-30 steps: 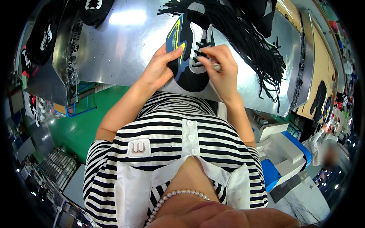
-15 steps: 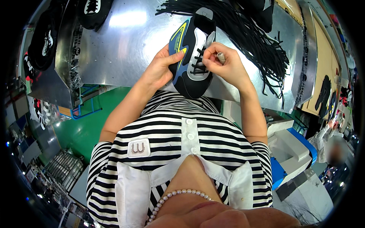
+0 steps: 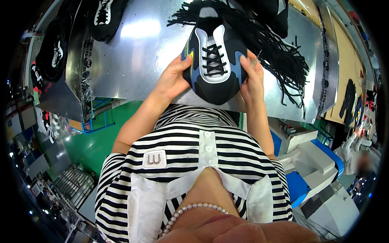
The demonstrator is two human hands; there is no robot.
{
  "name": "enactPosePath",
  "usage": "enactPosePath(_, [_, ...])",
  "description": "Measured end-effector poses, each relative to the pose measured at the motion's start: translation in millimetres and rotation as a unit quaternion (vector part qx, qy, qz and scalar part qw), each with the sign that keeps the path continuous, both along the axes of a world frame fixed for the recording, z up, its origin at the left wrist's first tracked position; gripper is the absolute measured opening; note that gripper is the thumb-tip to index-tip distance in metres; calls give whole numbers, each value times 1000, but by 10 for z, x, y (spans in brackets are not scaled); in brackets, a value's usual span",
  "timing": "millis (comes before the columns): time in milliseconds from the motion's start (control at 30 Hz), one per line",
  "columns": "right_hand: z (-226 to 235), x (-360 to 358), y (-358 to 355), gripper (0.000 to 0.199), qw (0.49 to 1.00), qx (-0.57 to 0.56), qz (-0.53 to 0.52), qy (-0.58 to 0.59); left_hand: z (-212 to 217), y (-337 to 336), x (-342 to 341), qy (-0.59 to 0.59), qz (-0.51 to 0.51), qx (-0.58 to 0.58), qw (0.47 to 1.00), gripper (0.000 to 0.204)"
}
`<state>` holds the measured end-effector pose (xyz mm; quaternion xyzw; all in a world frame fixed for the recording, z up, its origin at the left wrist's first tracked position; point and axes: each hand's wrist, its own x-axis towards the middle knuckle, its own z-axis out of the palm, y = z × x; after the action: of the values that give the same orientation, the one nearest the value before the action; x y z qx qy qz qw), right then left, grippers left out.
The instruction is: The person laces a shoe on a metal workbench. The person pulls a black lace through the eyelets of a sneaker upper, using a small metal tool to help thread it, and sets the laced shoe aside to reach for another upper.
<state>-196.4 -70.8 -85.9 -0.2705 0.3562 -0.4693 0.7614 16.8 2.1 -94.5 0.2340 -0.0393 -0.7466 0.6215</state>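
A shoe upper [image 3: 223,89], black with blue sides and a silver-white eyestay, is spread between my hands at the table's near edge, toe toward me. Black lace crosses its lower eyelets in several rows. My left hand [image 3: 175,77] grips its left side, thumb on top beside a yellow accent. The right side is pinched by my right hand [image 3: 253,77], thumb on top and the other fingers mostly hidden. A small, pale, wrapped tool [image 3: 254,61] with a thin tip shows at the right fingers; its exact kind is unclear.
A heap of loose black laces [image 3: 279,60] lies on the metal table [image 3: 133,69], to the right. Laced black uppers [image 3: 104,18] rest at the far left. White-and-blue equipment [image 3: 312,162] stands below the table at right. Farther right, a person [image 3: 349,152] is partly visible.
My right hand has left the lacing and now holds the upper's right side. The upper has turned from a slant to face up, opened out between both hands.
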Motion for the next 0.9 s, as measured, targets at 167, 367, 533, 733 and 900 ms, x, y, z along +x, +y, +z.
enactPosePath(167, [-101, -56, 5, 36, 998, -38, -36, -18, 87, -17, 14, -88, 32, 17, 995, 45])
enactPosePath(367, [-33, -46, -39, 35, 999, -28, 10, 22, 84, 22, 78, -16, 16, 6, 1000, 42])
enactPosePath(533, [-81, 45, -13, 30, 926, -231, -35, 297, 73, 88, 93, 10, 28, 24, 999, 39])
enactPosePath(733, [383, 131, 38, 25, 764, -512, 166, 356, 20, 172, 157, -37, 11, 71, 997, 35])
enactPosePath(900, [481, 201, -91, 25, 662, -564, 276, 410, 184, 164, 92, -36, -24, 67, 997, 34])
